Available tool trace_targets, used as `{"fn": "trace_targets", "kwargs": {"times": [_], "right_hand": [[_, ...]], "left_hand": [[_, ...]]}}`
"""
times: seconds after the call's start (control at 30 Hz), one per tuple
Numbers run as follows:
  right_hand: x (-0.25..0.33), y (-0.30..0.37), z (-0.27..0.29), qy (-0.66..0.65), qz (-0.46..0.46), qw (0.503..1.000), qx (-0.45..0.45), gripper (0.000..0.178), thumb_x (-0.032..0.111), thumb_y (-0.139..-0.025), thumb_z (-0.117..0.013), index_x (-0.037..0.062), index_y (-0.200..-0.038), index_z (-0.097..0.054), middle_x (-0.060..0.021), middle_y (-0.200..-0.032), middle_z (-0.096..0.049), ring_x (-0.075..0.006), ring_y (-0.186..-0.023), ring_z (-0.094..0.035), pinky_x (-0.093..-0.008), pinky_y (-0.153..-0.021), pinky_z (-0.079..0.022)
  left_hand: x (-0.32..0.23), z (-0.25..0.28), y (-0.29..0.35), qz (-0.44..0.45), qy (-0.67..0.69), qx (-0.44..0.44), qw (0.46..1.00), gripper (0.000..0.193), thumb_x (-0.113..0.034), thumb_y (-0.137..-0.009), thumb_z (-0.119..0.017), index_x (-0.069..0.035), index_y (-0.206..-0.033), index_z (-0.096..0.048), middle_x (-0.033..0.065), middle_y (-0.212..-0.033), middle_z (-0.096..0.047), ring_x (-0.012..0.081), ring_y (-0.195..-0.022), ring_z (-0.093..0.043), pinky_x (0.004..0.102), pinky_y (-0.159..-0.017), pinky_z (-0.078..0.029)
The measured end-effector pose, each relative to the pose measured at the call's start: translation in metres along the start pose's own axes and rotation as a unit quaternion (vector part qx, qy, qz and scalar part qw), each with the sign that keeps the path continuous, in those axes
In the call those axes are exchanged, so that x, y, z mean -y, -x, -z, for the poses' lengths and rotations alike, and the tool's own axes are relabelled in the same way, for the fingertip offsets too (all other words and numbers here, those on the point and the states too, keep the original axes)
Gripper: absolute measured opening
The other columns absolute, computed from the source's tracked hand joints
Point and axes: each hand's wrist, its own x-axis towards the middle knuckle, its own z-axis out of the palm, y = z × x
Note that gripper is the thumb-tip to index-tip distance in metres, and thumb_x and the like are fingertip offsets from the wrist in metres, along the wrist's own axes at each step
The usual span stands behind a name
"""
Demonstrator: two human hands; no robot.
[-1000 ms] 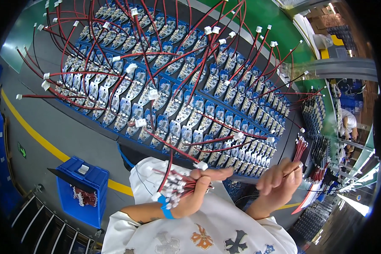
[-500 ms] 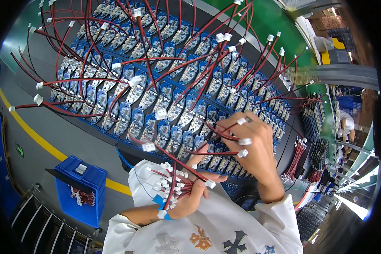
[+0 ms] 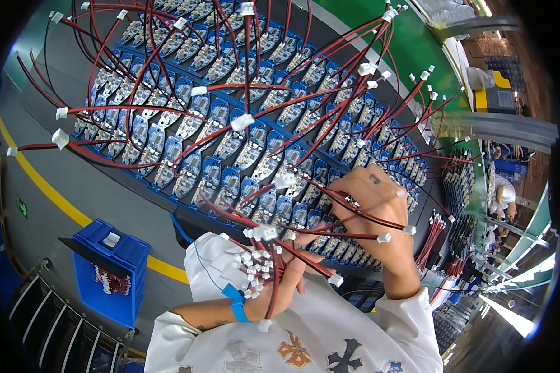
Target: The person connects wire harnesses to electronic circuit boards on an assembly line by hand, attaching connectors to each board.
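My left hand [image 3: 283,287] is closed around a bundle of red-and-black wire leads [image 3: 276,264] whose white plugs fan out beside the wrist. A blue band [image 3: 235,303] circles that wrist. My right hand [image 3: 376,208] is bent down over the blue circuit boards [image 3: 252,152], fingers curled together. Its fingertips are hidden behind the hand, so what they pinch cannot be made out. Red-and-black leads with white plugs [image 3: 384,237] arch up from boards in front of the right hand. Other leads rise from boards at the left and far side, among them one with a white plug [image 3: 242,122].
At lower left stands a blue bin [image 3: 140,295] with bundled leads inside, near a metal rack [image 3: 56,329]. More wire leads [image 3: 428,245] and stacked boards [image 3: 457,186] lie to the right. A yellow line [image 3: 50,193] crosses the grey floor. Another person [image 3: 504,194] is far off at right.
The view has shifted slightly, carrying many boards and raised leads rightward. The right hand stays over the boards, its fingers slightly turned. The left hand keeps the bundle.
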Motion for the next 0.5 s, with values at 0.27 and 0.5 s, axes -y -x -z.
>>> {"fn": "trace_targets", "kwargs": {"times": [0.27,0.5], "right_hand": [[0.002,-0.009,0.002,0.053,0.044,0.997,0.047,0.015,0.006,-0.062,-0.062,0.0057,-0.076,-0.058,-0.0027,-0.074,-0.053,-0.0203,-0.067,-0.048,-0.0313,-0.049,-0.041],[0.011,-0.014,0.009,0.162,0.075,0.980,0.093,0.015,0.008,-0.058,-0.058,0.0066,-0.073,-0.057,-0.0030,-0.076,-0.049,-0.0191,-0.070,-0.048,-0.0302,-0.049,-0.042]], "left_hand": [[0.008,0.007,0.005,0.045,-0.026,0.009,0.999,0.026,-0.020,-0.095,-0.029,0.000,-0.106,-0.041,0.0209,-0.123,-0.041,0.0277,-0.081,-0.065,0.0221,-0.046,-0.045],[-0.004,0.000,0.001,0.108,0.009,-0.018,0.994,0.032,-0.023,-0.095,-0.030,0.006,-0.100,-0.043,0.0190,-0.129,-0.036,0.0278,-0.089,-0.063,0.0220,-0.048,-0.044]]}}
